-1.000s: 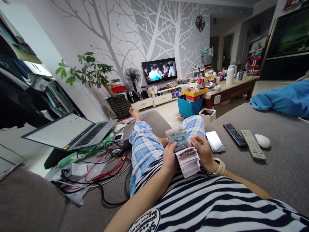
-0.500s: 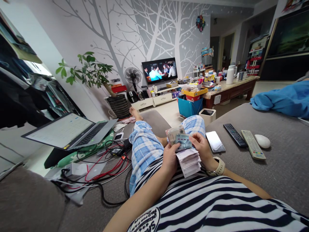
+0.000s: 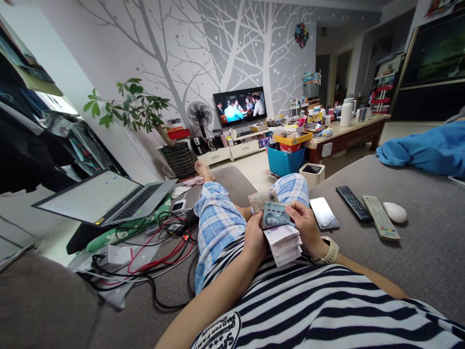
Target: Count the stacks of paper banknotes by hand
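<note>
Left hand (image 3: 255,235) grips a stack of brown notes (image 3: 258,199), which pokes up past its fingertips; thumb is at the left end of the green note (image 3: 275,218). Right hand (image 3: 303,225) pinches the green note's upper right corner between thumb and fingers. Green note lies face up, roughly level, between the two hands, overlapping the brown notes' lower right part. Pale notes (image 3: 285,247) fan out just below it, in layers, tilted toward the shirt (image 3: 327,305); can't tell which hand carries their weight. All the cash is over the lap, in front of the checked pants (image 3: 220,211). Watch (image 3: 329,251) on right wrist. Right side of sofa (image 3: 428,247): phone (image 3: 323,212) near the right hand, screen glaring white, then black remote (image 3: 353,203), beige remote (image 3: 380,218), white mouse (image 3: 395,212) just beside that. Left side: open laptop (image 3: 138,206) on a green cushion (image 3: 116,232), red cable (image 3: 154,264) tangled with black and white ones. Ahead: TV (image 3: 240,106) on, fan (image 3: 199,114) to its left, cluttered table (image 3: 363,125) to its right.
</note>
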`<state>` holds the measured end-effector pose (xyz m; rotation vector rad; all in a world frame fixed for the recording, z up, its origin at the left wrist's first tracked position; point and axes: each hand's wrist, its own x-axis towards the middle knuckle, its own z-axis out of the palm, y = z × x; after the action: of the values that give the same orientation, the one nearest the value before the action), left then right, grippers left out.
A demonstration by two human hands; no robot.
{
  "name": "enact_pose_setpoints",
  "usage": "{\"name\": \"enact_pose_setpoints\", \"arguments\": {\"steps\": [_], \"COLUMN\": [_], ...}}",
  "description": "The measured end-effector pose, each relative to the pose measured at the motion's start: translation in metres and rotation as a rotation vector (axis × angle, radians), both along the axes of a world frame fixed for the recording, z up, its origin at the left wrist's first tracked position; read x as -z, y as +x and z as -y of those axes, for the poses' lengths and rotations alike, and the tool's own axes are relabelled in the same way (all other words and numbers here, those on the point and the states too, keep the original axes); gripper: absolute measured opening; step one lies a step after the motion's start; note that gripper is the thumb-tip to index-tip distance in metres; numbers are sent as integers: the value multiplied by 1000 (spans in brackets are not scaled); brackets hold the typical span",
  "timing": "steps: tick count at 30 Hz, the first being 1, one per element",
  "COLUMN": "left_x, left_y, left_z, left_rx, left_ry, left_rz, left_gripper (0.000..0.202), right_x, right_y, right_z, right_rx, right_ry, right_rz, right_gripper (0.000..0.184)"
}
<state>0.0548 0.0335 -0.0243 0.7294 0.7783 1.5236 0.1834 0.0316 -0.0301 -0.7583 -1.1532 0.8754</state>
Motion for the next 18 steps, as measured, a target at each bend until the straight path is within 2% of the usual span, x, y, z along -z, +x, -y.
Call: {"name": "enact_pose_setpoints", "arguments": {"steps": [7, 18], "left_x": [-2, -4], "left_y": [0, 1], "left_z": [1, 3], "left_rx": [16, 13], "left_ry": [22, 15], "left_rz": [-28, -55], "left_gripper": [25, 24], "right_x": [0, -1], "right_y": [1, 1], "right_z": [4, 7], "right_rx": [-26, -27], "right_ry": [71, 88], "right_rz": [28, 6], "right_gripper": [32, 29]}}
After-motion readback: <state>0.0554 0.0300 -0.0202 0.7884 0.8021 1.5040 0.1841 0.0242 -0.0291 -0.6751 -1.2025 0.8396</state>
